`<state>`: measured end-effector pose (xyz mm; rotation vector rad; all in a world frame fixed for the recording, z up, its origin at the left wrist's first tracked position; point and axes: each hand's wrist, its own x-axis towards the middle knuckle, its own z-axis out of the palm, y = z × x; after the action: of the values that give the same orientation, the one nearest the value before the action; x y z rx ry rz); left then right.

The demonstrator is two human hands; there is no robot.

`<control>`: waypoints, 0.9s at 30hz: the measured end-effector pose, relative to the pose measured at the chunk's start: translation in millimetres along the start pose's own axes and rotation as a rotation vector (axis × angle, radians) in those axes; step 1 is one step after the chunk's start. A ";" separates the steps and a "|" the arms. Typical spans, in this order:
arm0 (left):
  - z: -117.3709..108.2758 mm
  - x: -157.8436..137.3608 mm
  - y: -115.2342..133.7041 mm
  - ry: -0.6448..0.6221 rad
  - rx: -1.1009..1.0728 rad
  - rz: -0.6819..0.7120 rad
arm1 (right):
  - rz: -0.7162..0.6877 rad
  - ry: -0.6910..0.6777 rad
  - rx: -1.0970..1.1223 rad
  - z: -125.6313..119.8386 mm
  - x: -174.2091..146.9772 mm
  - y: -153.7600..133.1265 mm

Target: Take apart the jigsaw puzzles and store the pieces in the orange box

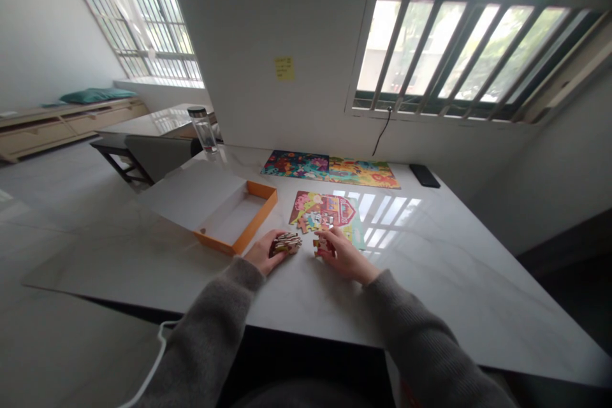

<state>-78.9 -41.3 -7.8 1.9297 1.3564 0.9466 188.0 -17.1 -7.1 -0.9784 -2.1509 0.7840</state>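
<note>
Cardboard puzzle pieces sit in left fingers.

The yellow sticky note on the wall carries dark handwriting, but it is too small to read. The puzzles on the desk show pictures only, with no legible words or numbers.

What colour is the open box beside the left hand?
The box is orange outside, white inside; the head view shows it best.
</note>
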 end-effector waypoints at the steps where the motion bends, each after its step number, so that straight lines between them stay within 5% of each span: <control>1: 0.5 0.4 0.0 -0.005 0.000 -0.004 | 0.022 0.006 0.119 0.8 0.6 -2.8; 4: 1.9 2.4 -1.2 0.003 0.004 -0.012 | 0.092 -0.019 0.499 2.8 2.2 -12.6; 7: 3.4 4.6 -3.5 0.023 -0.027 -0.020 | 0.148 -0.037 0.614 8.3 3.7 -21.1; 16: 2.5 7.0 -8.2 -0.045 -0.169 0.015 | -0.095 0.144 0.072 41.1 17.2 -39.6; 27: 2.2 6.6 -9.8 -0.052 -0.150 0.045 | -0.236 0.127 0.038 55.0 17.0 -45.3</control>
<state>-80.7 -32.2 -15.5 1.8648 1.1834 0.9839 119.2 -41.8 -3.0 -0.7187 -2.0853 0.6291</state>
